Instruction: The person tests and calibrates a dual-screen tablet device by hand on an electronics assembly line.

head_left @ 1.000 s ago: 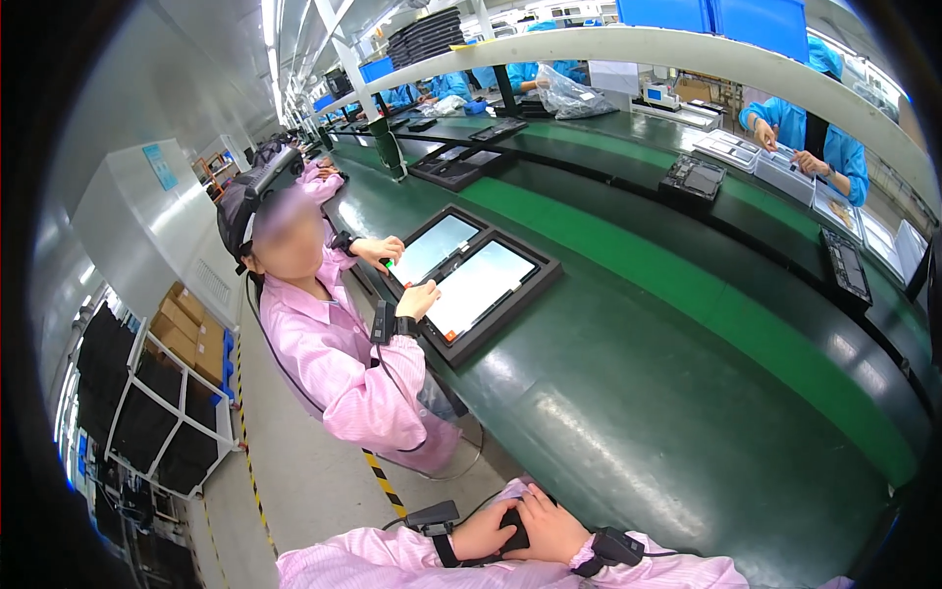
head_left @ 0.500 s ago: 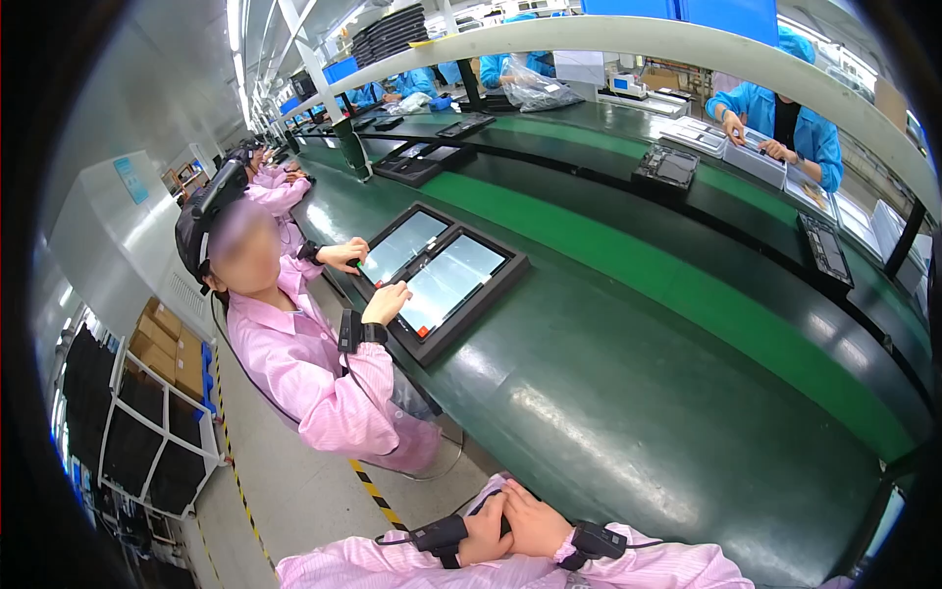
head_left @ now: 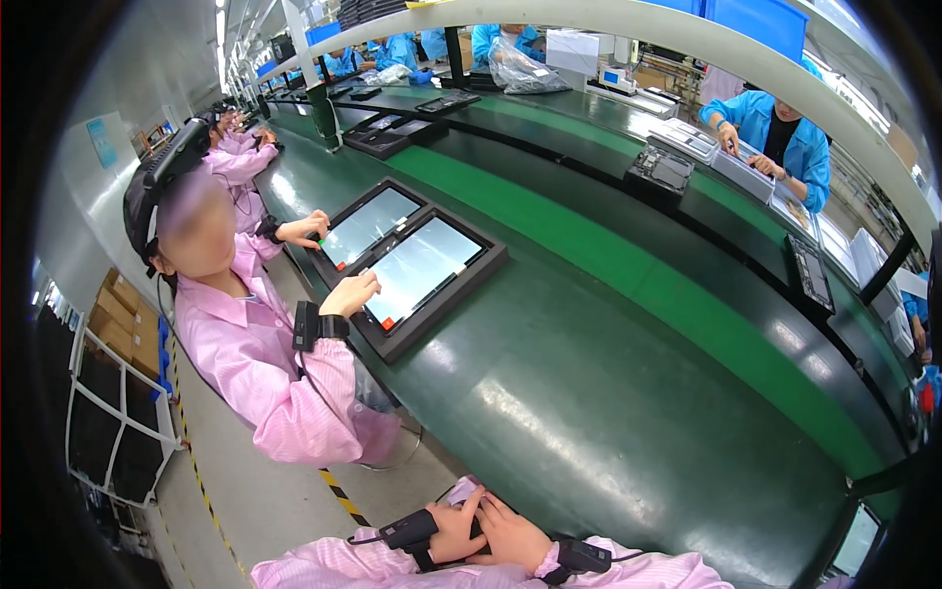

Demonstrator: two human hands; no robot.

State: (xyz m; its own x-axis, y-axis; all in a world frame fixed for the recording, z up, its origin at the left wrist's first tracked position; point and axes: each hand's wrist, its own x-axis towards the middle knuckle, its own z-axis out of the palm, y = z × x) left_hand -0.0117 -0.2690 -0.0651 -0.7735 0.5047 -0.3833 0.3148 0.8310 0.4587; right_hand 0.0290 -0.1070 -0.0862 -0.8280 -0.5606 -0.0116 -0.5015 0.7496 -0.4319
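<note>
My left hand (head_left: 456,531) and my right hand (head_left: 514,536) are together low in the view, in front of my body at the near edge of the green table. Their fingers are stretched out, and the fingertips meet and partly overlap. A small dark patch shows between the palms; I cannot make out what it is. Each wrist bears a black strapped device, one on the left (head_left: 408,530) and one on the right (head_left: 585,557). Pink striped sleeves cover my forearms.
On the green table (head_left: 549,393), a co-worker in pink touches a black tray (head_left: 432,319) holding two glossy screen panels (head_left: 429,263). Black device trays (head_left: 661,169) line the dark strip beyond. People in blue work across the table. A white rail (head_left: 589,14) crosses overhead.
My view has turned a little to the right, so the co-worker and tray sit further left. Another person shows at the right edge. My hands stay together; my right fingers look slightly more spread.
</note>
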